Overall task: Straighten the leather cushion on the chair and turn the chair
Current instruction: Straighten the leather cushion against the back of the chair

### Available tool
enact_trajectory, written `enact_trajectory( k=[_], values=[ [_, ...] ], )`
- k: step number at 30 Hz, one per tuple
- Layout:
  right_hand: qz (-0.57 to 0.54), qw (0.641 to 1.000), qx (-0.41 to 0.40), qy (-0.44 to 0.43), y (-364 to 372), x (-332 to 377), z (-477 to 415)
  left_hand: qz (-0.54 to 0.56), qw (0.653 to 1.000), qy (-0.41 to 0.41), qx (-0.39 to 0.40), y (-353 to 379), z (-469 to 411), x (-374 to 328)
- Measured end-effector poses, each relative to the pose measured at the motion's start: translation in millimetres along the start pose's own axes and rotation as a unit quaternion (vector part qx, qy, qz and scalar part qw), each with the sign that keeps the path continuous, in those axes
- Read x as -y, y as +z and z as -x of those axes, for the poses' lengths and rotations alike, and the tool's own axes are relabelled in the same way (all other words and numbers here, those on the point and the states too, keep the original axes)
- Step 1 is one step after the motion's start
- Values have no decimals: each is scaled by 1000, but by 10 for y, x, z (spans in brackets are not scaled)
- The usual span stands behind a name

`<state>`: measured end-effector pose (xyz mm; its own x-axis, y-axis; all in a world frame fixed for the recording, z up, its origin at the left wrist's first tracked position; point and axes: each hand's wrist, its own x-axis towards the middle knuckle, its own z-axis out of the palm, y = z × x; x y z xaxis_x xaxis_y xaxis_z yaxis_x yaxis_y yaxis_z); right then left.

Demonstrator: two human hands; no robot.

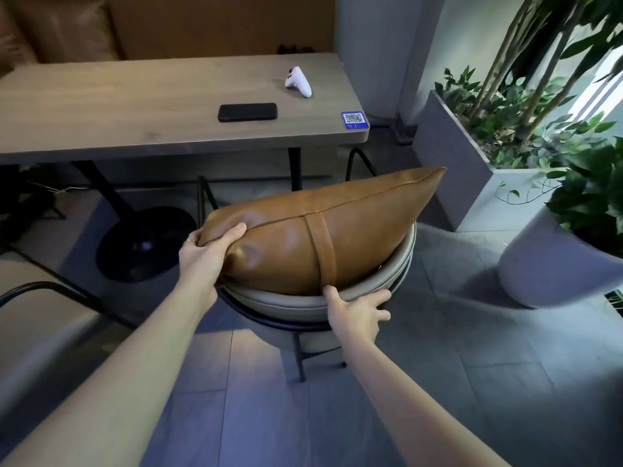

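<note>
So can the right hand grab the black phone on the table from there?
Probably not without stepping closer. The right hand rests on the beige chair's rim, and the tan leather cushion stands between it and the black phone on the wooden table beyond.

On your table, a black phone lies near the front edge, a white controller sits toward the right edge, and a QR sticker marks the front right corner. Potted plants stand right of it.
</note>
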<state>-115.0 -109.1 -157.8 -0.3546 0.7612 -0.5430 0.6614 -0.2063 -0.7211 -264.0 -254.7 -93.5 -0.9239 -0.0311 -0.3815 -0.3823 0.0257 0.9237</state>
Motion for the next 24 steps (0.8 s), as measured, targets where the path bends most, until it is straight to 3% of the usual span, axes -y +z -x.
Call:
enact_trajectory(
  k=[9, 13, 15, 17, 19, 22, 24],
  values=[
    [-1, 1000, -6, 25, 711, 323, 136, -4, 999, 27, 18, -249, -685, -255],
    [-7, 999, 23, 37, 736, 313, 103, -134, 980, 138, -54, -277, -757, -380],
    [-55, 995, 69, 55, 586, 246, 62, -275, 923, 248, -107, -212, -640, -465],
    [-110, 988, 90, 60, 387, 207, 15, -414, 825, 362, -132, -87, -441, -540],
    [-135, 986, 84, 46, 248, 209, -52, -497, 751, 429, -62, 123, -240, -548],
    [-155, 982, 103, 26, 209, 280, -69, -590, 687, 404, 130, 476, 17, -344],
    [-168, 981, 102, 9, 228, 295, -81, -650, 628, 400, 151, 576, 52, -144]
  ],
)
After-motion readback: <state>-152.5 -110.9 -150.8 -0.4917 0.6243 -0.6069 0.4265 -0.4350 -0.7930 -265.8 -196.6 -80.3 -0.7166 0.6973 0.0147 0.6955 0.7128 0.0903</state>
